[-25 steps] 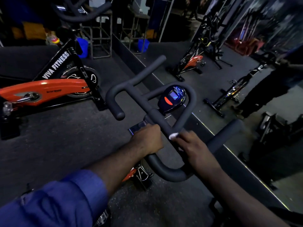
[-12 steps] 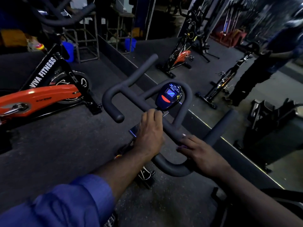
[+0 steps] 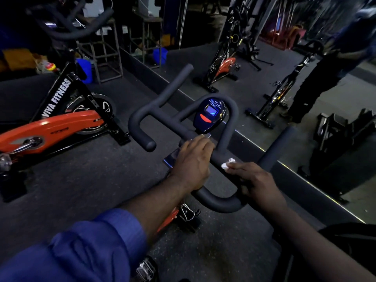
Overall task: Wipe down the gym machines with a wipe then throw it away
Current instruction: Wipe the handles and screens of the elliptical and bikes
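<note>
The person leans over a spin bike, both hands on its padded handlebar [image 3: 215, 202]. The left hand [image 3: 193, 161] grips the central stem of the bar just below the console [image 3: 209, 116], fingers curled together over the top; this looks like a bracing hold, steadying the bar so it does not swing under rubbing pressure. The right hand [image 3: 258, 184] lies on the bar's right-hand curve with its fingers close together and bent over the padding, clamping the wipe [image 3: 227, 164] against the foam. The thumb is out of sight, so whether it wraps underneath cannot be told. The wipe is a small white wad, showing just past the fingertips and touching the bar between the two hands. Bunched like that, it probably gives a firmer pad on a round surface than a flat sheet would. By this reading the wiping step is under way on this machine, with the outer grips and forward horns possibly yet to be covered. A neighbouring orange bike [image 3: 50, 127] stands well apart on the left, and no bin can be made out.
</note>
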The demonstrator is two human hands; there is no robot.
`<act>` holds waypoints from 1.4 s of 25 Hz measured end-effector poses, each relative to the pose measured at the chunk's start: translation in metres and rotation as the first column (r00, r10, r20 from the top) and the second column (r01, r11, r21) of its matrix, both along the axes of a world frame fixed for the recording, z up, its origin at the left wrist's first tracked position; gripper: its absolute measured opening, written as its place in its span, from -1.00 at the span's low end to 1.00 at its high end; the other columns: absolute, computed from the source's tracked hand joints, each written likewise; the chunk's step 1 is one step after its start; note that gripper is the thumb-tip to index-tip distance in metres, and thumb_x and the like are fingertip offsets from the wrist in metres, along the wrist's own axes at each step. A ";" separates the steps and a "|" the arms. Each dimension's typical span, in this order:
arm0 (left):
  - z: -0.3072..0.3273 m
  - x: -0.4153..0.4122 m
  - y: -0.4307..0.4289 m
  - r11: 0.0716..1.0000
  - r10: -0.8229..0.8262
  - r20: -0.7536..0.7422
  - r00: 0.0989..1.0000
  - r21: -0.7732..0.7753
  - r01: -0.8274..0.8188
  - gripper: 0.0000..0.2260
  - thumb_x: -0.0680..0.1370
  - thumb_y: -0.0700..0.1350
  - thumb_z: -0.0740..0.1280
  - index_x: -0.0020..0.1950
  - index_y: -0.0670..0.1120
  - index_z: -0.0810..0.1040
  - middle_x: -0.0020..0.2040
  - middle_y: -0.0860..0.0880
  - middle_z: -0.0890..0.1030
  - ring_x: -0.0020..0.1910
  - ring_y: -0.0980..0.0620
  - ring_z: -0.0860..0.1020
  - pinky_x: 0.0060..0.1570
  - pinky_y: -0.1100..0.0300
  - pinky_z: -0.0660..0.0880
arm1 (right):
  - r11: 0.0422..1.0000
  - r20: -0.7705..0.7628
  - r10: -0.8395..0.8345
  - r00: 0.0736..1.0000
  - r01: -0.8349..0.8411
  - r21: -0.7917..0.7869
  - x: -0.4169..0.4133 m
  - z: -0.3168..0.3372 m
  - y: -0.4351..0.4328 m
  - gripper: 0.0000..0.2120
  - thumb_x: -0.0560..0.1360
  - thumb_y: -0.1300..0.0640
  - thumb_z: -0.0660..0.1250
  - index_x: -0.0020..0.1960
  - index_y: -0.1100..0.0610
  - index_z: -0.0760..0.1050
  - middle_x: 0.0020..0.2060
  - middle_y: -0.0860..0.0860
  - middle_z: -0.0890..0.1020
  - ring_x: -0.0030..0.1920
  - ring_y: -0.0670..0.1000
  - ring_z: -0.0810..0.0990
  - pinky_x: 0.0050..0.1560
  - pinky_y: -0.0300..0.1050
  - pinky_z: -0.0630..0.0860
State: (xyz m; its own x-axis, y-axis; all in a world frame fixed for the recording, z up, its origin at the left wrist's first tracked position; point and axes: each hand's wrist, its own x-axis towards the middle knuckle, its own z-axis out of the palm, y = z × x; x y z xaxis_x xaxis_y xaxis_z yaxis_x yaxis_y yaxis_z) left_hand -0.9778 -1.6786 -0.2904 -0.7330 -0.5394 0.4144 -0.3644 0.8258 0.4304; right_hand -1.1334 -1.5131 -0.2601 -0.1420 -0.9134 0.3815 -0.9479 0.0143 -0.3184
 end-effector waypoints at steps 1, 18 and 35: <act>-0.001 -0.001 -0.001 1.000 0.000 0.032 0.999 -0.016 0.001 -0.57 0.40 -0.27 0.30 0.28 -0.11 0.54 0.35 -0.07 0.55 0.51 -0.10 0.38 0.45 -0.04 0.27 | 0.994 0.067 -0.103 0.992 0.106 -0.037 -0.001 0.006 -0.003 -0.45 0.32 0.44 0.28 0.20 0.10 0.72 0.17 -0.06 0.72 0.13 0.02 0.70 0.20 -0.31 0.52; 0.003 0.001 -0.002 0.978 -0.118 0.134 0.984 -0.153 0.138 -0.50 0.64 0.01 0.01 0.53 -0.06 0.44 0.58 -0.08 0.39 0.60 -0.12 0.28 0.56 -0.16 0.22 | 0.979 -0.209 0.146 0.967 -0.110 0.174 0.009 -0.014 -0.004 -0.64 0.38 0.31 0.22 0.07 0.15 0.66 0.08 0.03 0.65 0.05 0.20 0.59 0.17 0.16 0.54; 0.061 -0.066 0.000 0.779 -0.283 0.548 0.787 -0.347 0.522 -0.74 0.56 -0.03 0.25 -0.01 -0.11 0.69 -0.01 -0.09 0.70 0.13 -0.13 0.60 0.50 0.01 0.24 | 0.887 -0.100 -0.457 0.884 0.444 -0.125 -0.037 0.043 0.013 -0.82 0.54 0.21 0.37 0.12 0.12 0.65 -0.01 0.08 0.62 0.01 0.16 0.59 -0.04 0.02 0.54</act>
